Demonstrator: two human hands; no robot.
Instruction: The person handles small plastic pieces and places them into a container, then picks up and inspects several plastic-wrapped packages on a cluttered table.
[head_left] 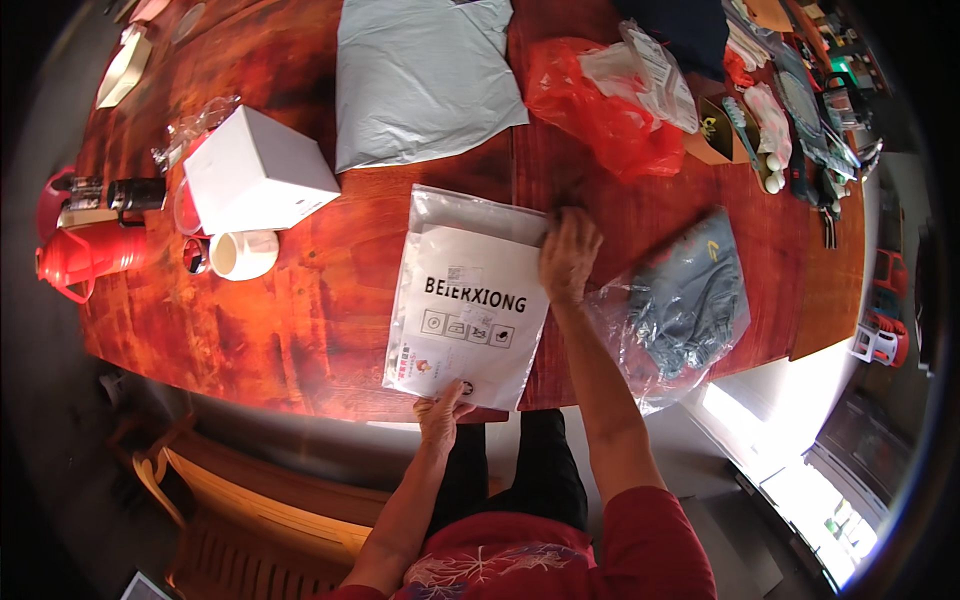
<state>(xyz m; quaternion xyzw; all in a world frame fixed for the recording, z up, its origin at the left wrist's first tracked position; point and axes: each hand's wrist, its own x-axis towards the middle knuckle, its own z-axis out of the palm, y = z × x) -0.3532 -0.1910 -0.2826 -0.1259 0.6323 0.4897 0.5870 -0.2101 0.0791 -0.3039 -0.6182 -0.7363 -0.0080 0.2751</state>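
Observation:
A flat, clear-and-white plastic packaging bag (462,300) with dark print lies tilted near the table's front edge. My left hand (438,415) pinches its bottom edge, thumb on top and the other fingers mostly underneath. At the upper right corner, my right hand (572,255) has its fingers closed on the bag's side edge; the fingertips are slightly blurred. What the bag contains is covered by its printed front. Just right of my right forearm lies a folded grey-blue garment (690,295) in a clear plastic bag.
A large pale grey mailer bag (425,85) and a red plastic bag (600,110) lie farther back. To the left are a white box (255,170), a cream mug (245,255) and a red bottle (95,252). Small items crowd the far right; a wooden bench (260,500) stands below left.

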